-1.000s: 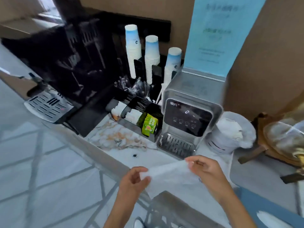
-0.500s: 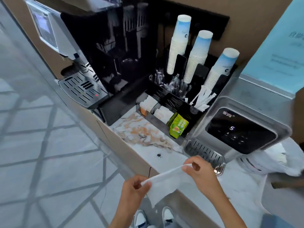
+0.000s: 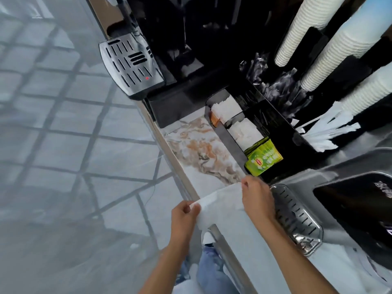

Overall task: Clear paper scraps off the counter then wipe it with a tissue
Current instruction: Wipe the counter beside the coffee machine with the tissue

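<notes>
I hold a white tissue [image 3: 220, 205] stretched between both hands over the front edge of the marble counter [image 3: 199, 149]. My left hand [image 3: 184, 217] pinches its left corner just off the counter's edge. My right hand [image 3: 257, 198] pinches the right corner above the counter, close to the water dispenser's drip grille [image 3: 297, 219]. The tissue hangs slack and covers the counter patch under it. No paper scraps show on the visible marble.
A black condiment organiser [image 3: 237, 128] with sachets and green tea bags [image 3: 263, 159] stands behind the marble. A coffee machine drip tray [image 3: 131, 64] juts out at the left. Paper cup stacks [image 3: 331, 49] lean at the upper right. Tiled floor [image 3: 63, 145] lies left.
The view has swung closer and lower over the counter. Both hands still hold the tissue, which has moved forward toward the marble; the small dark speck seen earlier is now hidden.
</notes>
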`<state>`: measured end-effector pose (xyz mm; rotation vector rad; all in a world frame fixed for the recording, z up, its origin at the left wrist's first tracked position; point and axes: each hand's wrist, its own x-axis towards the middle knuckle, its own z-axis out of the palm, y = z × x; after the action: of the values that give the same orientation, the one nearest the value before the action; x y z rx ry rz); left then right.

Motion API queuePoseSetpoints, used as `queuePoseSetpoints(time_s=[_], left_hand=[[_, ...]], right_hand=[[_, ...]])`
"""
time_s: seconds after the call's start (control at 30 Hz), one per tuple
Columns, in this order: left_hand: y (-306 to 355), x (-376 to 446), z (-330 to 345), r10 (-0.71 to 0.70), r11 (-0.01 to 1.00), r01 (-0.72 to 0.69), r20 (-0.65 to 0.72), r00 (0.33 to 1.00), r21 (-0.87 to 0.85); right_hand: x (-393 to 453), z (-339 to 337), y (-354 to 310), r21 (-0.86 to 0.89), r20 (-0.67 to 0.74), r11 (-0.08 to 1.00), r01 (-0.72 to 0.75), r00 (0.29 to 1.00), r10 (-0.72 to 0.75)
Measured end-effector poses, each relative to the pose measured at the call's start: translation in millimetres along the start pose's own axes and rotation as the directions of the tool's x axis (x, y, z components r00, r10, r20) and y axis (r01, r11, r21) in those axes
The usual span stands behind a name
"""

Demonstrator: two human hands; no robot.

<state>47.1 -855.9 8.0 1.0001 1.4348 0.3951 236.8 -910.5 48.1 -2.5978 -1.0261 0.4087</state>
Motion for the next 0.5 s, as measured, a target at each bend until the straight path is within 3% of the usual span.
queuePoseSetpoints(time_s=[0.17,0.33,0.5], left_hand=[[-8.7,18.8,15.9,-0.014,1.000,0.016,-0.069,0.998,0.018],[-13.1,26.9,14.9,-0.015,1.000,0.015,-0.101,0.995,0.007],[-7.3,19.9,17.8,-0.034,0.999,0.031,-0.153,0.988,-0.020]], right_hand=[[8.1,24.0,4.6,0.033,0.073,0.997,0.071,0.995,-0.073],[-16.8,39.2,17.1,-0.028,0.042,0.941,0.338,0.941,-0.337],[-28.4,60.5,25.3,-0.095,0.185,0.902,0.421,0.898,-0.400]])
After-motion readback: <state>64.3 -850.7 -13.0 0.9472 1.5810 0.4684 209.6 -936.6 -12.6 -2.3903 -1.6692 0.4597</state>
